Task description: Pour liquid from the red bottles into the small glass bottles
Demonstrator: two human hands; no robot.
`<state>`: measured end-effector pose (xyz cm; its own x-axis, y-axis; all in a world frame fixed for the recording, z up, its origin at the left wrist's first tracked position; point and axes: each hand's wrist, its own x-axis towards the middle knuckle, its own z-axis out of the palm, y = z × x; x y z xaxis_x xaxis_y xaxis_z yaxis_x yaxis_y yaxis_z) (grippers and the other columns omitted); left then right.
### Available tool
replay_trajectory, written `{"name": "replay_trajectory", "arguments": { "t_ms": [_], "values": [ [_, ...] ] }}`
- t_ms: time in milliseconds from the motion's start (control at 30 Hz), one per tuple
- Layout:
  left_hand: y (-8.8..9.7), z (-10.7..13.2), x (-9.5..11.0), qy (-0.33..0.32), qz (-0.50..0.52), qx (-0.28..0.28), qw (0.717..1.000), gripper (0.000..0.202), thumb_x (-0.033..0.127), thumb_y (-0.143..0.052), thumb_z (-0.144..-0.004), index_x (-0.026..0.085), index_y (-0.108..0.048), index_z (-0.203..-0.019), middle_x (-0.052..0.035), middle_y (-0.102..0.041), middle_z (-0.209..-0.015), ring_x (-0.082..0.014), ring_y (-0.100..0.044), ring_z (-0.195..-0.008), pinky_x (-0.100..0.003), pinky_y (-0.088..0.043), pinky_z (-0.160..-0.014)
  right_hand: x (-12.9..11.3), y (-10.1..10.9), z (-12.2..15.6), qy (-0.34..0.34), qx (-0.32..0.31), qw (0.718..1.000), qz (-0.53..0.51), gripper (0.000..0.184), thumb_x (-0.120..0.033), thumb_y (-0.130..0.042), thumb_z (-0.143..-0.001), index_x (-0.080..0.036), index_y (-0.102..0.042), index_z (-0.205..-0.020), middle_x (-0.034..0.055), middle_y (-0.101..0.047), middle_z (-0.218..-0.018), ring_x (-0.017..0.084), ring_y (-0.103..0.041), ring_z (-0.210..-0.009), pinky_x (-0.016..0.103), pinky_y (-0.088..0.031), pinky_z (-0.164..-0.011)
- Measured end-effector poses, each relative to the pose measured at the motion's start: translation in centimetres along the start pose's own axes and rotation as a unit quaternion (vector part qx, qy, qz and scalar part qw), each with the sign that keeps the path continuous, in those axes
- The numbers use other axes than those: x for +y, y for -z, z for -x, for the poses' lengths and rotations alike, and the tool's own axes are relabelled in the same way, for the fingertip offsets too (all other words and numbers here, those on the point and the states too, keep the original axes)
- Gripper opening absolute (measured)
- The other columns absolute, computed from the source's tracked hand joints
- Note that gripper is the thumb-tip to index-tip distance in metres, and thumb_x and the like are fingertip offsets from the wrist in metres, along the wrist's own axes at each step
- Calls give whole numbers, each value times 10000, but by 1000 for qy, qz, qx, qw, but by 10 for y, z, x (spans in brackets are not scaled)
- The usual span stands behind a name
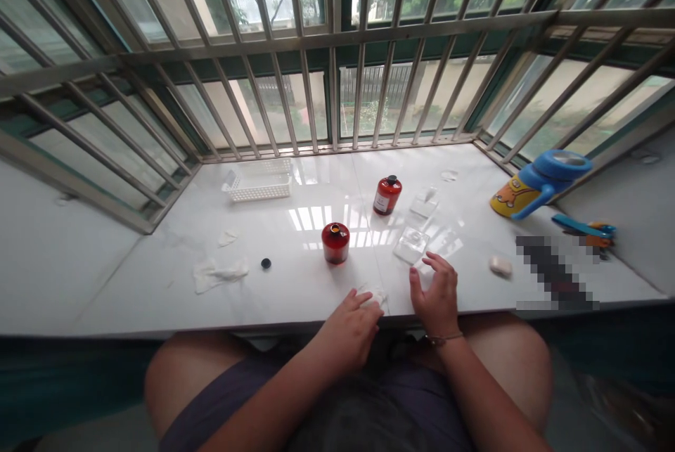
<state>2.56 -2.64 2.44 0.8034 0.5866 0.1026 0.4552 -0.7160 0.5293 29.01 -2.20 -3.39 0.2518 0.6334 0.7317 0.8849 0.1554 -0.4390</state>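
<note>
My left hand [351, 329] is curled over a white tissue [374, 296] at the near edge of the white marble sill [158, 297], holding it under the fingertips. My right hand [435, 295] rests open beside it, fingers spread, holding nothing. Nearest to those fingers lies a clear square glass piece [410, 244], with a second one [425, 202] behind it. An uncapped red bottle [335, 242] stands left of my hands, and its black cap [266, 263] lies further left. A capped red-brown bottle [387, 195] stands farther back.
A crumpled tissue [219, 274] lies at the left, and a white plastic basket [258, 183] stands at the back. On the right are a white bar [500, 266], a blue and yellow cup [538, 185] and a blue tool [583, 226]. Steel window bars [332, 51] close off the far side.
</note>
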Motion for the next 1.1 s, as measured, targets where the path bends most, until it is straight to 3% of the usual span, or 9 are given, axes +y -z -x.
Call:
{"name": "replay_trajectory", "arguments": {
  "t_ms": [100,200,300,467,567,767,900,1100],
  "values": [
    [10,6,-3,20,-3,2,1000,329,215,-517,-1054,223,-629,-1362,-101,-783,-1289,-291,-584,-1453,-590,-346,-1328,0,0,0,-2,-1,1000,-3,347,-321,-655,-1022,-173,-568,-1324,208,-645,-1341,352,-603,-1321,604,-514,-1112],
    [25,15,-14,71,-36,27,996,203,225,-510,-1061,229,-703,-1125,-84,-808,-1073,-290,-670,-1303,-616,-364,-1307,1,0,0,-4,-2,1000,-9,352,-323,-650,-1021,-180,-567,-1332,201,-641,-1345,347,-600,-1317,599,-515,-1109],
    [42,26,-31,128,-93,57,986,221,226,-496,-1066,229,-714,-1034,-90,-807,-1019,-305,-679,-1262,-668,-339,-1297,1,0,0,-7,-1,1000,-10,361,-318,-656,-1017,-183,-562,-1339,197,-640,-1345,345,-598,-1315,601,-510,-1111],
    [69,44,-67,215,-188,89,954,248,251,-492,-1061,233,-738,-1043,-117,-822,-1095,-357,-658,-1303,-749,-286,-1271,1,0,0,-5,0,1000,-8,353,-323,-654,-1020,-186,-560,-1331,195,-644,-1341,345,-605,-1304,602,-510,-1102],
    [81,48,-90,261,-210,107,936,295,254,-452,-1075,226,-741,-1132,-135,-812,-1183,-364,-642,-1340,-748,-278,-1269,1,0,1,-4,1,1000,-7,348,-330,-658,-1019,-186,-564,-1322,194,-648,-1331,347,-612,-1294,602,-511,-1096],
    [93,37,-129,305,-240,107,915,363,259,-441,-1072,236,-688,-1336,-134,-778,-1314,-343,-567,-1450,-710,-225,-1312,4,-2,2,0,2,1000,-12,353,-346,-660,-1015,-180,-569,-1314,198,-651,-1321,353,-615,-1291,600,-509,-1096],
    [105,29,-159,370,-245,123,888,426,258,-403,-1083,226,-642,-1434,-146,-745,-1396,-336,-508,-1505,-712,-172,-1323,4,-2,2,1,1,1000,-11,350,-346,-655,-1016,-182,-569,-1313,196,-651,-1320,350,-615,-1285,591,-505,-1097],
    [141,28,-197,456,-248,160,840,458,280,-415,-1074,194,-629,-1469,-196,-653,-1518,-438,-420,-1550,-809,-199,-1251,2,-2,1,5,3,1000,-11,356,-347,-651,-1017,-190,-567,-1325,195,-649,-1322,357,-620,-1275,599,-515,-1079]
  ]
}}
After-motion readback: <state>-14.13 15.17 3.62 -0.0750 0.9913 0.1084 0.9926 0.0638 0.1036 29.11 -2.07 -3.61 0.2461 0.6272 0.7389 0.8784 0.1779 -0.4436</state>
